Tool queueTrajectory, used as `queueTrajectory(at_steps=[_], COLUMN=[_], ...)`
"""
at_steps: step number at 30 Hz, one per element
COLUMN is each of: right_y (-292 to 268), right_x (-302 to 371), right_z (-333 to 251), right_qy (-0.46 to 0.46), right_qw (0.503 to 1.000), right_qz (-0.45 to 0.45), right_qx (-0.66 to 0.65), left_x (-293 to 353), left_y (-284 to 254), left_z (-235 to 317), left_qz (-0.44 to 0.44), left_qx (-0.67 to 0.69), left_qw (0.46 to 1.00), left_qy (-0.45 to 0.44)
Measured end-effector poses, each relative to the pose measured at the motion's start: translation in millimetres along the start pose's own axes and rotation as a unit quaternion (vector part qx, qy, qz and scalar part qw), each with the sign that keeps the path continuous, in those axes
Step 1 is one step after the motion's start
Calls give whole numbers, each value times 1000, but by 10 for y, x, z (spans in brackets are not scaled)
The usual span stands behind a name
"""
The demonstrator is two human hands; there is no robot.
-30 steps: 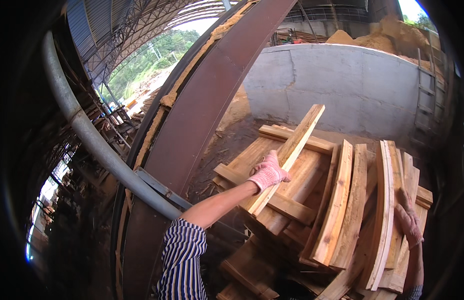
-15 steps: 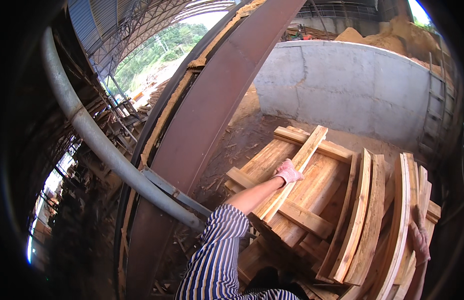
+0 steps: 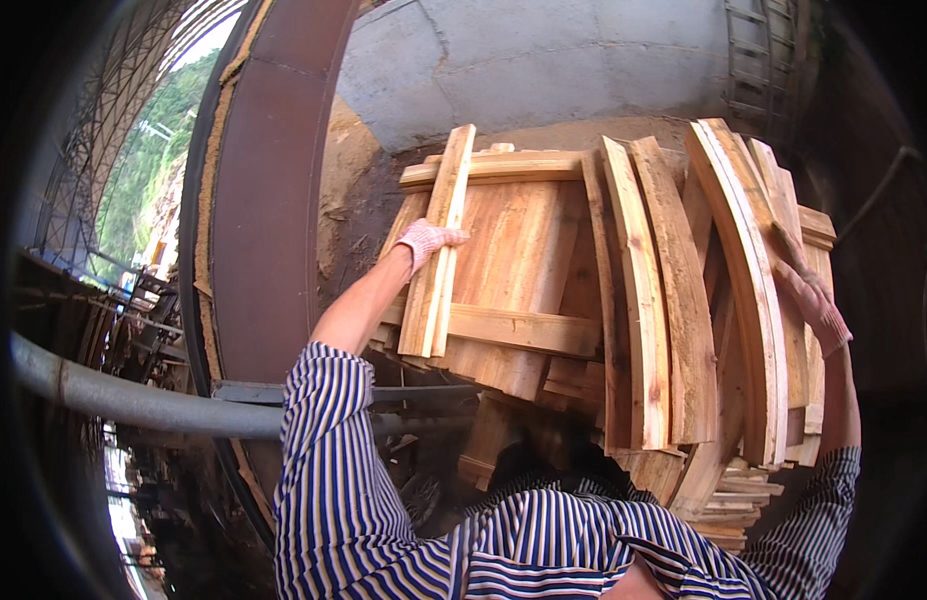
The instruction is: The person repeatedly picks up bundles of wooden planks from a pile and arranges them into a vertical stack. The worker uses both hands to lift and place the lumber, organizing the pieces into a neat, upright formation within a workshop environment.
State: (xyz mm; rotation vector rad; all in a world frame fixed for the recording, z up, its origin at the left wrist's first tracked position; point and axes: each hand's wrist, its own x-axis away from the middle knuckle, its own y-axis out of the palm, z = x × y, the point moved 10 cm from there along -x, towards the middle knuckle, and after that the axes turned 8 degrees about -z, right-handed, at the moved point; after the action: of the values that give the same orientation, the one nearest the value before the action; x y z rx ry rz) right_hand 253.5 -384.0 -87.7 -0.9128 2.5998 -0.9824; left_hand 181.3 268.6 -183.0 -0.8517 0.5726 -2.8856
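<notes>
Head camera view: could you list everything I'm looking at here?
left-hand boards: about two, pale tan, pile's left part
cross boards: at least two, tan, across the pile
flat boards: several, orange-brown, beneath
curved boards: several, tan, pile's right
beam: one, dark brown, left
pipe: one, grey, lower left
wall: one, grey, top
ladder-like frame: one, grey, upper right
greenery: uncounted, green, upper left
striped shirt: one, blue-white, bottom
left hand: one, pink-gloved, gripping boards
right hand: one, pink-gloved, at curved boards

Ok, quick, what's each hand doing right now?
Left hand: closed, holding a plank.
Right hand: against the right-hand boards; whether it's gripping one can't be told.
</notes>
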Motion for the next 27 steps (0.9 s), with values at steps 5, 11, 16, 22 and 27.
queueTrajectory(at_steps=[5, 11, 16, 22, 27], right_y=[130, 121, 211, 113, 489], right_x=[34, -27, -75, -21, -524], right_z=[-41, -457, -555, -632, -1729], right_qy=[37, 84, 205, 305, 213], right_qw=[998, 993, 946, 902, 909], right_qz=[-6, -11, 66, 38, 101], right_qx=[48, 84, 244, 304, 344], left_x=[277, 717, 673, 464, 209], left_y=[-227, -634, -844, -644, -880], left_z=[-306, -27, -376, -51, -384], left_qz=[120, 183, 198, 170, 151], left_qx=[-127, -215, -284, -268, -187], left_qw=[980, 958, 932, 948, 971], left_qy=[-92, -53, -109, -28, -2])
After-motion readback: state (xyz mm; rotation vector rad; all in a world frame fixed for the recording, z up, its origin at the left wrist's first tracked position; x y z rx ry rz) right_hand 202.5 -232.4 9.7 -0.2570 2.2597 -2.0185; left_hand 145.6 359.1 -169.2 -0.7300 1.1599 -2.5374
